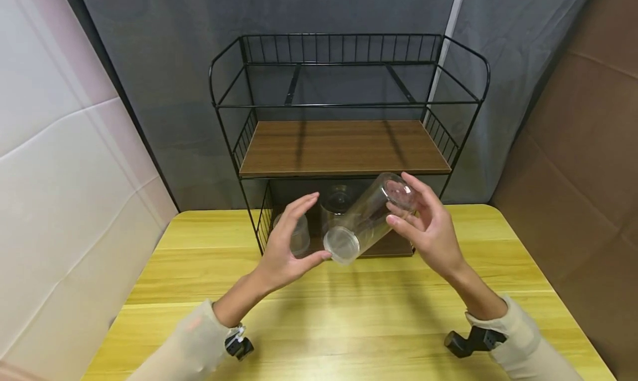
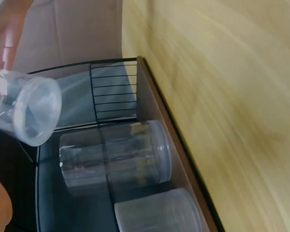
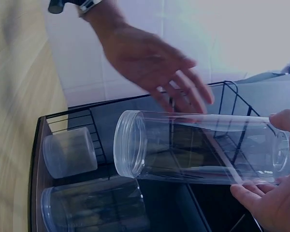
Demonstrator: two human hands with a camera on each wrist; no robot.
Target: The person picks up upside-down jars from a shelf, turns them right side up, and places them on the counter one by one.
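A tall clear jar (image 1: 371, 217) hangs tilted in front of the rack, its whitish lidded end low and to the left. My right hand (image 1: 431, 234) grips it near the base, thumb on one side and fingers on the other; the right wrist view shows the same jar (image 3: 203, 147) lying almost level across the picture. Beside the lidded end is my left hand (image 1: 284, 253), its fingers spread and the thumb apart, with nothing held. Behind, on the rack's bottom shelf, stand a short clear jar (image 3: 70, 152) and a taller clear jar (image 2: 116, 154), both upside down.
The black wire rack (image 1: 344, 104) stands at the back of the yellow wood-grain table (image 1: 339, 325). Its brown middle shelf (image 1: 344, 145) juts out just above the jar. A pale wall panel (image 1: 75, 148) rises at left, a brown one (image 1: 573, 165) at right.
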